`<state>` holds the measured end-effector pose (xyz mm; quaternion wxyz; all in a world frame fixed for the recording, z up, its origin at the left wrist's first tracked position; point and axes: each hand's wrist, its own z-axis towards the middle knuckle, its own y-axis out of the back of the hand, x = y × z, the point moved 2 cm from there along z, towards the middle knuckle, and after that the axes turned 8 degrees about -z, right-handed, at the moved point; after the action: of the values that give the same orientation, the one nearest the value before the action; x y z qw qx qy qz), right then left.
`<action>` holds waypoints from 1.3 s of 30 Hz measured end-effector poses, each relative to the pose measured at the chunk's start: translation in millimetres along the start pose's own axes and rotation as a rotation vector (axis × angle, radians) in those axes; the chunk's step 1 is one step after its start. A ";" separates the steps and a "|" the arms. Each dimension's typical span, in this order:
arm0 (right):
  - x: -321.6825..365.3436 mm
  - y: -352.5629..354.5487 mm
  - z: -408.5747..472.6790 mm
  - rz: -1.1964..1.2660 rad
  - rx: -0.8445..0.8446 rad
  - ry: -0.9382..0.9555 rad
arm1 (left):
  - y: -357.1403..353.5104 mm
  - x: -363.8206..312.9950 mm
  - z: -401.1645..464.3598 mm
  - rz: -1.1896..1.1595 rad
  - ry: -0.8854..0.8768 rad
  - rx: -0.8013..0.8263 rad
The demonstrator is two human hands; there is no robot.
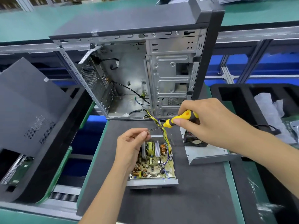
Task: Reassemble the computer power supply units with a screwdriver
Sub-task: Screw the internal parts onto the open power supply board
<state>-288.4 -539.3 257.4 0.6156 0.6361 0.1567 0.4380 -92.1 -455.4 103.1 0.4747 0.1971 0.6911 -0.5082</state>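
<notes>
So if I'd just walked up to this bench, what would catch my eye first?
Probably the yellow and black screwdriver, gripped in the right hand mid-frame, its shaft tip pinched by the left hand. Just below lies the open power supply unit on the dark mat, its circuit board bare. Behind them stands the open, nearly empty computer case, with yellow wires running down to the unit.
</notes>
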 end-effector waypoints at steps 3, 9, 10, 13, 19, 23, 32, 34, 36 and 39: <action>-1.6 1.6 1.5 0.000 0.005 0.006 | -2.5 -0.7 1.4 0.025 0.008 0.014; -5.7 8.8 5.8 0.007 0.044 -0.018 | -10.2 -15.2 3.5 0.287 -0.122 0.127; -7.2 10.6 6.9 0.019 0.057 -0.029 | -11.5 -17.5 2.7 0.326 -0.155 0.145; -12.8 16.3 10.9 0.059 0.083 -0.054 | -15.5 -20.1 -1.5 0.446 -0.244 0.192; -19.2 16.1 10.6 0.075 0.122 -0.081 | -18.8 -13.3 -7.1 0.570 -0.273 0.215; -20.4 13.5 7.9 0.066 0.130 -0.088 | -19.3 -12.4 -5.6 0.570 -0.266 0.219; -21.0 13.0 5.9 0.033 0.111 -0.093 | -21.3 -11.4 -4.8 0.604 -0.272 0.265; -21.3 13.2 5.8 0.026 0.107 -0.091 | -21.9 -11.2 -4.9 0.589 -0.254 0.270; -21.0 13.6 5.4 0.018 0.109 -0.084 | -22.3 -10.2 -5.0 0.574 -0.242 0.288; -21.5 14.9 3.3 -0.004 0.101 -0.070 | -20.7 -8.1 -4.4 0.616 -0.242 0.332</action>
<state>-303.2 -560.2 263.7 0.5887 0.6810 0.1582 0.4058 -106.0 -458.2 120.8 0.6452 0.4086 0.4463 -0.4665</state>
